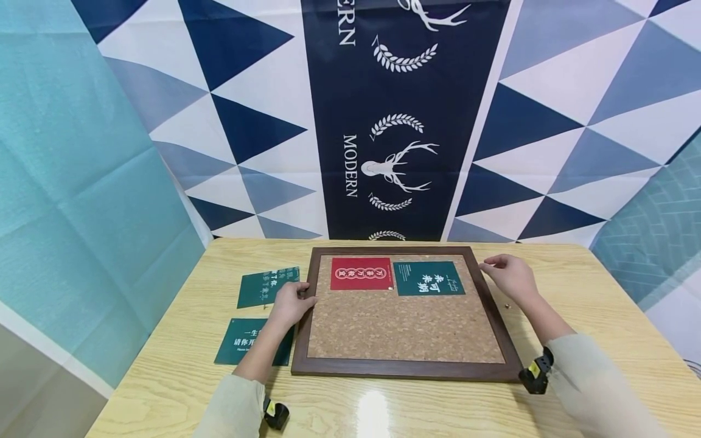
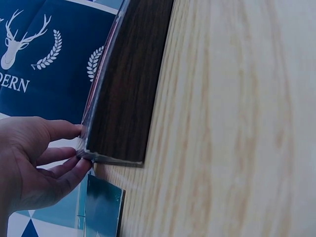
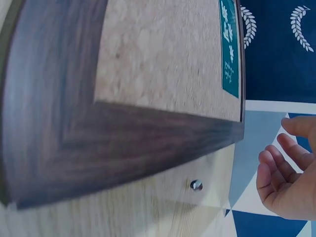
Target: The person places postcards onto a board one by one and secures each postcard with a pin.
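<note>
A corkboard [image 1: 402,328] with a dark brown wooden frame lies on the table. Pinned or laid along its far side are a red card [image 1: 361,274] and a green card [image 1: 429,278], both with white lettering. My left hand [image 1: 290,303] pinches the frame's left edge; in the left wrist view, thumb and fingers of the left hand [image 2: 39,160] meet at the side of the frame [image 2: 131,89]. Beside the right edge is my right hand [image 1: 510,277], fingers loosely bent. The right wrist view shows the right hand [image 3: 291,173] holding nothing, apart from the board [image 3: 158,54].
Two more green cards lie left of the board, one farther back [image 1: 254,289] and one nearer [image 1: 230,347], partly behind the left forearm. A small shiny pin [image 3: 196,185] is on the table right of the board. Behind the table [image 1: 558,267] hangs a patterned cloth [image 1: 394,121].
</note>
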Motion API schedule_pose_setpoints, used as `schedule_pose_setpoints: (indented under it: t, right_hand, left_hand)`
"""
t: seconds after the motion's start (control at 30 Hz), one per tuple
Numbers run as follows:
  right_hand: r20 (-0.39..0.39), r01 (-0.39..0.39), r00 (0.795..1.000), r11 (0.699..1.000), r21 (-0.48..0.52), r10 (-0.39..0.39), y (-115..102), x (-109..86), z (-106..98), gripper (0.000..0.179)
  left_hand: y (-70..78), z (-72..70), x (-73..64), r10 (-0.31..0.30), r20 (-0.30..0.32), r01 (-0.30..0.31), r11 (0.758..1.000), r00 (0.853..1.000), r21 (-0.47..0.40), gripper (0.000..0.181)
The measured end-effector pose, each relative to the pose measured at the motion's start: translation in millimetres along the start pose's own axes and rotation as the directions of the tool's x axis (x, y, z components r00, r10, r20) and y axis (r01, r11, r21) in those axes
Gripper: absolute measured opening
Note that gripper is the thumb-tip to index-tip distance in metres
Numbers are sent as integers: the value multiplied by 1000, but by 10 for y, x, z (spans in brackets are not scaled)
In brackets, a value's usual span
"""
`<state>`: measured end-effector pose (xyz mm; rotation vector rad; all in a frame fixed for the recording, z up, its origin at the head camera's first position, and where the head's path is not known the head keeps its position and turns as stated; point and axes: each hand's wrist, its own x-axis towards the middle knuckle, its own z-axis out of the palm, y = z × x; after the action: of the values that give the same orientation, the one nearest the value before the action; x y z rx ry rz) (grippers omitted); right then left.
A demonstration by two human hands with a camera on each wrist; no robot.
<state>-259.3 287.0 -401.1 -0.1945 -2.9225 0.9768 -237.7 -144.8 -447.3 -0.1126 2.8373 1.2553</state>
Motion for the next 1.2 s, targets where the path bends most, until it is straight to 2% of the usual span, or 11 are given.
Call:
schedule_pose_setpoints:
  t: [0.53,1.2]
  right_hand:
    - [18,3,1000,1000,-17,-3,226,-85,-79,46]
    - [34,50,998,997,-61,-47,488,-234,-103,40]
  left_hand:
    - [-17,3,5,3,2,-3,1000,1000,4,45]
    - [-11,17,6,4,1,-4,1000,1000,12,46]
